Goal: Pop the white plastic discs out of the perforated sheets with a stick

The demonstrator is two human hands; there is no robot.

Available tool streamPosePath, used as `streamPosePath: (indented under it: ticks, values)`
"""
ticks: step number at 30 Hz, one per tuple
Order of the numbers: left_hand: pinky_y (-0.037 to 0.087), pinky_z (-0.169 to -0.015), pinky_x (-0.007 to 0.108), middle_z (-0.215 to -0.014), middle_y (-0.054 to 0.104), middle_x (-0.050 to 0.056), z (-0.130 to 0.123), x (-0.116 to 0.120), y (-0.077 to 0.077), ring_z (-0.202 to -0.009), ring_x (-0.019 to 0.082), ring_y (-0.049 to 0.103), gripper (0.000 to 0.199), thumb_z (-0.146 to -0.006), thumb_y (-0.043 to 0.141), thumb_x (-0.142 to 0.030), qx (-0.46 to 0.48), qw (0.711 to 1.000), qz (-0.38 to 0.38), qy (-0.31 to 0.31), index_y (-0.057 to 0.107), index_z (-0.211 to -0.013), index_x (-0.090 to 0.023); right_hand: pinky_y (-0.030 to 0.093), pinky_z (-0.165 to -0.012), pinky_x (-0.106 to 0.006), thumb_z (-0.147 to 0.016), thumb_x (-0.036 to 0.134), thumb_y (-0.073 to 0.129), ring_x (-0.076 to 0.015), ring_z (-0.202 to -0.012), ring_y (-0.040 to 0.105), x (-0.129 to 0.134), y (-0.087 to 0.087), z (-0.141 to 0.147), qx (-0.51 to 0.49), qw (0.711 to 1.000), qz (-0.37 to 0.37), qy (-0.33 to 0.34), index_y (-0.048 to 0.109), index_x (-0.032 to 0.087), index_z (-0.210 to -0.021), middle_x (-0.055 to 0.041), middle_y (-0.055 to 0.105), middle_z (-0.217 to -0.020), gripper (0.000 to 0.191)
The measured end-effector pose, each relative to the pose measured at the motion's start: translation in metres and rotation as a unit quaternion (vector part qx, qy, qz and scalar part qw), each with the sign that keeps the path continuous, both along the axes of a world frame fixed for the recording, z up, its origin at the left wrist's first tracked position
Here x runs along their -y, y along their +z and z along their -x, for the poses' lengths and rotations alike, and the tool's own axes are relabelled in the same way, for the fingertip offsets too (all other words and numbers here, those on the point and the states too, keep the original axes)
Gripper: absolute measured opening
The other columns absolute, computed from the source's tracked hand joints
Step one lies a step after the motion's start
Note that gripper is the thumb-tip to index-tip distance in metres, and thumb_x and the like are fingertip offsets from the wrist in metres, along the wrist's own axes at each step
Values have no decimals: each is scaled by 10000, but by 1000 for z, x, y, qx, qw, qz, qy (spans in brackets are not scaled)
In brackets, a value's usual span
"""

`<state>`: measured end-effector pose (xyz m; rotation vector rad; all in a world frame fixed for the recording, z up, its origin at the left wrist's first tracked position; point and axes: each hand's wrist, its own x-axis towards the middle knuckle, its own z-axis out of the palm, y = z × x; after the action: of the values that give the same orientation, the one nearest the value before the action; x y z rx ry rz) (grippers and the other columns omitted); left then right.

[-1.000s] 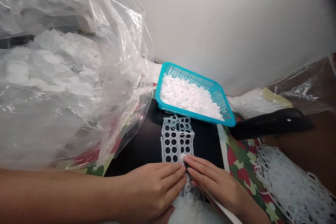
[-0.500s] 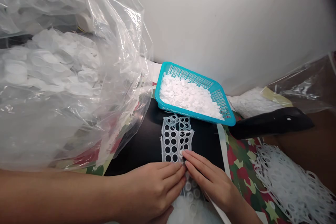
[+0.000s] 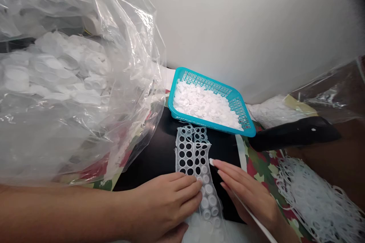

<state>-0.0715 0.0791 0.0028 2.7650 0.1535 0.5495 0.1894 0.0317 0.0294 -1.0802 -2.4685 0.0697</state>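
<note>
A translucent plastic sheet with rows of round holes (image 3: 185, 154) lies on a black board (image 3: 154, 152). Its far holes stand open; several nearer ones on the right hold round white pieces. My left hand (image 3: 173, 201) rests across the sheet, fingers together and bent over it, keeping hold of it; the thumb is partly hidden. Just right of the sheet, my right hand (image 3: 248, 193) pinches a small white disc (image 3: 211, 162) at its fingertips. A thin white strip (image 3: 256, 220) runs along that hand toward the bottom edge; whether it is gripped I cannot tell.
A turquoise basket (image 3: 208, 121) full of small white discs stands behind the sheet. A large clear bag (image 3: 137, 64) of white pieces fills the left. On the right are a black handle-like object (image 3: 296, 131) and a heap of perforated plastic scraps (image 3: 316, 193).
My right hand has moved right, off the sheet, with a white disc at its fingertips. More filled holes now show. My left hand has barely moved.
</note>
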Motion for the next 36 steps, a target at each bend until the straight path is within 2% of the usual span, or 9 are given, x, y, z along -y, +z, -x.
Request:
streamPosePath:
  ticks: [3,6,14,18,22,26,30,36]
  values:
    - [327,-1103,354,-1460,435,130,1,-1,2,-1255,242,477,507,-903,471,-326,-24,1000,17,5,472,-1339,-66,541,-1007,-386,-899,24,536,-261,-1287,519,2,-3,-6,41,996,70,41,468,131,-1379,-156,581,-1342,496]
    - [260,-1131,362,-1506,368,123,2,-2,2,-1303,245,431,514,-916,447,-342,-40,999,25,8,445,-1360,-82,534,-1017,-403,-899,16,527,-255,-1306,499,3,-5,-6,41,994,92,49,447,164,-1394,-142,575,-1353,522]
    - [224,-1137,346,-1484,405,116,1,-4,1,-1304,231,428,508,-910,475,-362,-41,999,31,9,460,-1345,-102,536,-1000,-387,-889,21,528,-254,-1285,520,2,2,1,26,992,114,46,448,209,-1401,-122,572,-1358,551]
    - [244,-1128,358,-1478,410,122,0,-5,0,-1294,239,437,508,-907,471,-359,-37,999,30,4,461,-1344,-99,530,-1004,-379,-897,14,516,-249,-1304,495,1,0,-2,32,991,119,55,397,205,-1441,-130,554,-1374,589]
    - [274,-1114,363,-1471,415,134,1,-4,0,-1284,246,447,508,-893,486,-352,-33,999,29,3,471,-1332,-96,524,-1014,-374,-919,41,505,-237,-1291,511,2,-2,-3,20,989,139,43,381,250,-1452,-91,542,-1392,586]
    - [273,-1115,375,-1462,425,139,2,-4,2,-1278,254,451,514,-895,486,-348,-33,999,25,-1,465,-1338,-90,520,-1030,-394,-932,46,501,-244,-1326,470,4,-2,-1,46,991,120,39,307,257,-1489,-96,513,-1417,626]
    - [275,-1112,388,-1468,413,147,2,-5,4,-1272,261,450,525,-891,489,-348,-43,999,24,-9,457,-1342,-82,522,-1030,-408,-939,31,473,-254,-1346,444,7,-10,2,62,994,81,25,264,207,-1507,-134,493,-1430,631]
    - [291,-1096,392,-1491,385,138,2,-5,5,-1270,265,451,502,-882,491,-335,-45,999,26,-16,476,-1321,-93,567,-978,-388,-920,42,503,-252,-1248,560,3,-19,14,-18,998,-2,-55,426,190,-1428,-125,573,-1356,535]
